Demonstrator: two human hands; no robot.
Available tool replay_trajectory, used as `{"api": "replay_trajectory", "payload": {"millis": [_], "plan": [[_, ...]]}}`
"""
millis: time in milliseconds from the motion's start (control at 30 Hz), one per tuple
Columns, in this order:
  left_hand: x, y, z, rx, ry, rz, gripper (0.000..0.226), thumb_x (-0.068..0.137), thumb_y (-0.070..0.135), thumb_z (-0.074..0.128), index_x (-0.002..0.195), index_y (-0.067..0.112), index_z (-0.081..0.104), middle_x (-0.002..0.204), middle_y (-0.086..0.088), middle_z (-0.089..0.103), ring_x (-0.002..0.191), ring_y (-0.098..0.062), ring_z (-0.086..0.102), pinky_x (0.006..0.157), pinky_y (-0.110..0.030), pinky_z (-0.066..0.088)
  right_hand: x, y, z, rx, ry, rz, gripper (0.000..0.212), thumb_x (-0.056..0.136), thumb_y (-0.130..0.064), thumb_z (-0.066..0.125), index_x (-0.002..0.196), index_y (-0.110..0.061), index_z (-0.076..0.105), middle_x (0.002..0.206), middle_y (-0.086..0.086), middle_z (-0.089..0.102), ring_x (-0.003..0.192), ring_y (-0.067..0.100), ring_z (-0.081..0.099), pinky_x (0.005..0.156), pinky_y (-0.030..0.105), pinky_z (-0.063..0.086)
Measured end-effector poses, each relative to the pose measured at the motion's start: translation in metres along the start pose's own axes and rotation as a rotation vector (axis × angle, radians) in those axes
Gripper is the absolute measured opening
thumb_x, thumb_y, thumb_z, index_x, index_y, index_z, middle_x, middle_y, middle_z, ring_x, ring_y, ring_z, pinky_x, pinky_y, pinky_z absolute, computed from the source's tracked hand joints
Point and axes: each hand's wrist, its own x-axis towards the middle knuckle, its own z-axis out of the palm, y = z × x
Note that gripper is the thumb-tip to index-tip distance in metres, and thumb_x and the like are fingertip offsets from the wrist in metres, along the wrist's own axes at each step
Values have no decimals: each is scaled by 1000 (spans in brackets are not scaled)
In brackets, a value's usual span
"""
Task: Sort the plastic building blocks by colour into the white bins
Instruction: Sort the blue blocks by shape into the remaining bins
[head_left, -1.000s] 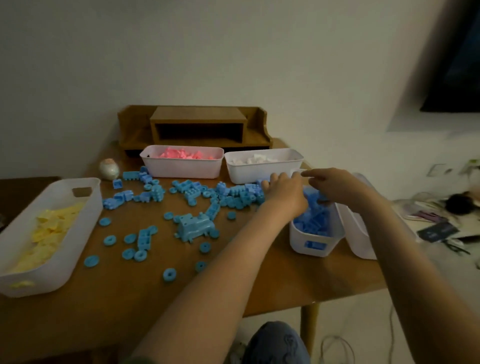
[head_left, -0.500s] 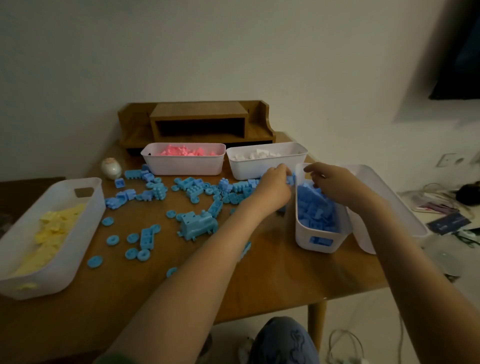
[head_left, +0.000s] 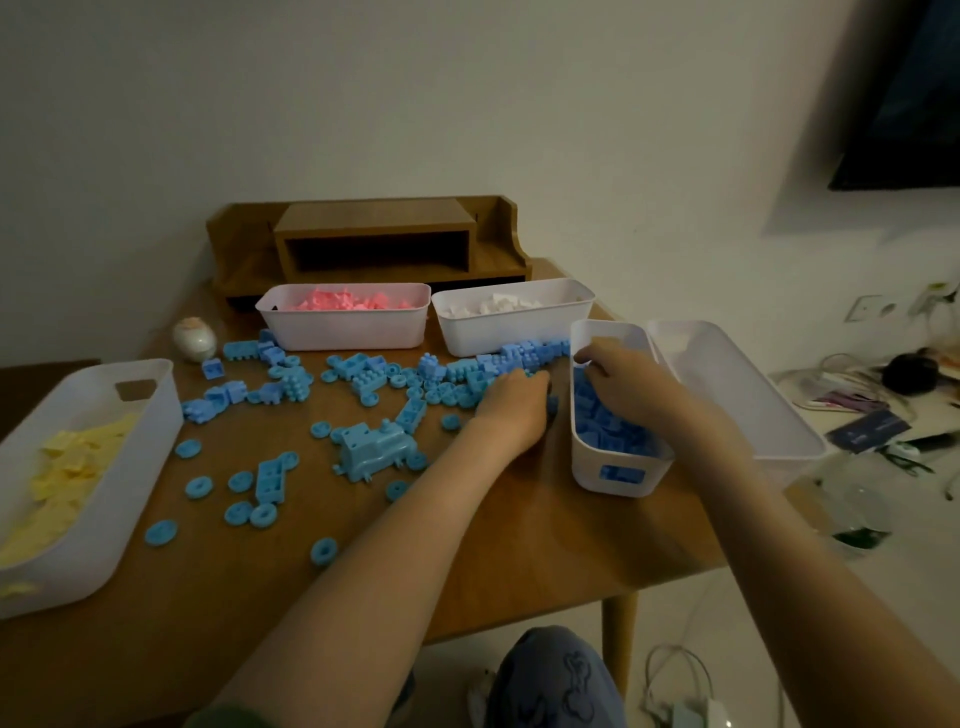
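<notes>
Blue blocks (head_left: 363, 374) are scattered over the middle of the wooden table (head_left: 467, 571), heaped thickest just near of the two far bins. The left hand (head_left: 511, 410) is laid palm down on the right end of that heap, fingers bent over the pieces; whether any is gripped cannot be told. The right hand (head_left: 623, 382) is dipped into the blue bin (head_left: 613, 478) at the right, fingers curled downward, its hold likewise hidden. Yellow pieces are kept in the yellow bin (head_left: 104, 493) at the near left.
</notes>
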Motion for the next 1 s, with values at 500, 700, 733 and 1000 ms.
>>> {"api": "replay_trajectory", "payload": {"millis": [500,700,733,1000], "plan": [[-7,31,-37,-454,289,52,22,95,21,53,116,13,53,116,-8,50,103,-20,52,79,-26,41,1,14,-18,-153,288,159,29,93,-19,45,122,-15,48,124,10,51,120,32,37,96,42,28],[-10,45,-24,-360,-24,162,50,97,16,46,145,24,33,141,-12,40,130,-31,34,105,-43,37,-11,25,-22,-80,234,241,35,96,-21,43,128,-6,44,130,16,46,121,35,40,97,42,35],[-11,45,-24,-414,-41,168,52,97,10,44,145,25,32,143,-12,38,131,-30,35,105,-43,39,-12,24,-23,-73,252,228,35,96,-21,41,128,-7,44,130,16,47,120,34,41,96,43,35],[-31,14,-49,-387,135,125,24,94,4,46,117,9,53,120,-13,52,108,-26,54,79,-27,40,-16,-46,-12,16,366,-113,35,93,-16,47,128,-12,47,124,12,53,114,30,45,93,39,38]]}}
